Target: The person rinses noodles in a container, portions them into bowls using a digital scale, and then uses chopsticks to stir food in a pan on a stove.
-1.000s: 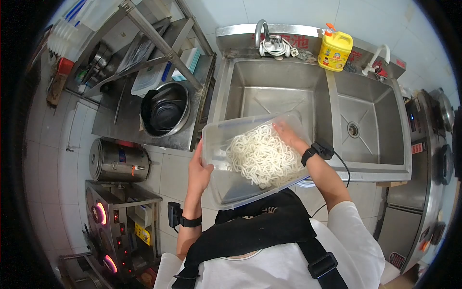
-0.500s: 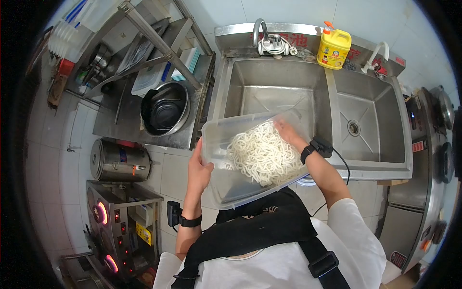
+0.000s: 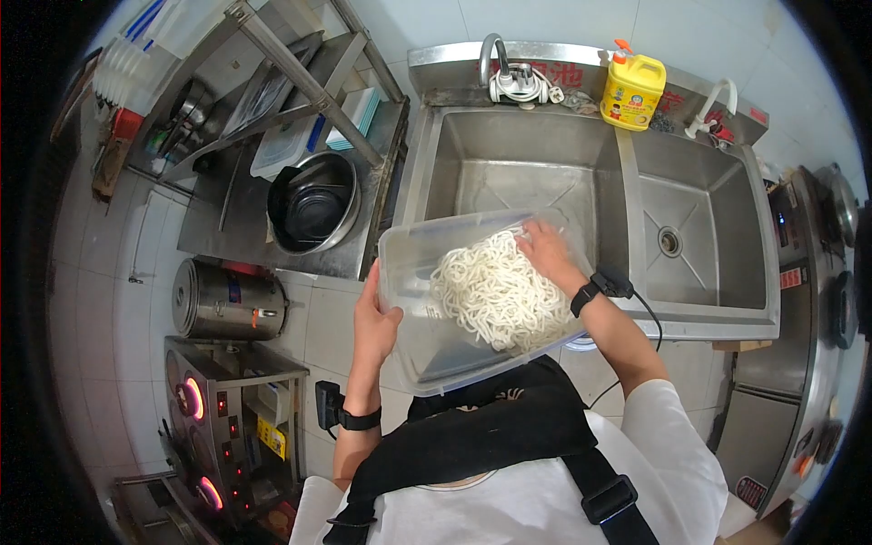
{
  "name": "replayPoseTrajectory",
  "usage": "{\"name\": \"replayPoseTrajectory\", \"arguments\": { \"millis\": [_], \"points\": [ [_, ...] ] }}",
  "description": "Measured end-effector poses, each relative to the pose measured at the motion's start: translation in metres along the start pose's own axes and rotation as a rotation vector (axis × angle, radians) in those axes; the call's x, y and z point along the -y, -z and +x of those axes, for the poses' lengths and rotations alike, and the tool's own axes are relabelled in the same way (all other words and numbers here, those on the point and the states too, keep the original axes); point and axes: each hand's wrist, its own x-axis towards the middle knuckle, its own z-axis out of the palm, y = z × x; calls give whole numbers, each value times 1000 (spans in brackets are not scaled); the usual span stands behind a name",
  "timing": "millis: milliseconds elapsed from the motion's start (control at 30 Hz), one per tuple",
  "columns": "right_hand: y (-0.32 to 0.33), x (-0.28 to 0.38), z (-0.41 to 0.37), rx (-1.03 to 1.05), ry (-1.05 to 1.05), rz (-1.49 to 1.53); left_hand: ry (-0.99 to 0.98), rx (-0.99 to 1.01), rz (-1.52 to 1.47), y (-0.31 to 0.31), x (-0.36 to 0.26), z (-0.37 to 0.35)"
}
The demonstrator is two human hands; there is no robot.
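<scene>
View: head camera, looking down on the person's two bare hands.
Plastic tub: clear tub at the centre, tilted, partly over the near edge of the large steel sink basin.
Noodles: thick white noodles heaped in the tub, mostly toward its right side.
Left hand: left hand at the tub's nine o'clock end, clamped on the wall, thumb on the near side and fingers behind it.
Right hand: right hand at the tub's one o'clock corner, beside the noodles, thumb and fingers parted; whether the fingertips touch noodles, I cannot tell.
Change: the right hand looked hazy and lower half a second ago; now it shows clearly, fingers raised by the rim. The left hand's hold matches.
Surroundings: yellow jug at one o'clock; small sink basin at two; black bowl at ten.
</scene>
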Motion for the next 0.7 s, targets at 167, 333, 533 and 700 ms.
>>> {"name": "replayPoseTrajectory", "arguments": {
  "millis": [167,333,533,700],
  "points": [
    [8,-3,-3,11,157,-93,13,3,2,-1,-7,0],
    [16,10,-13,52,133,-1,5,14,-29,-1,-8,1],
    [23,5,-6,-63,142,-173,-31,26,-11,-2,-11,2],
    [16,0,-4,-12,152,-108,-14,28,8,1,1,8]
  ]
}}
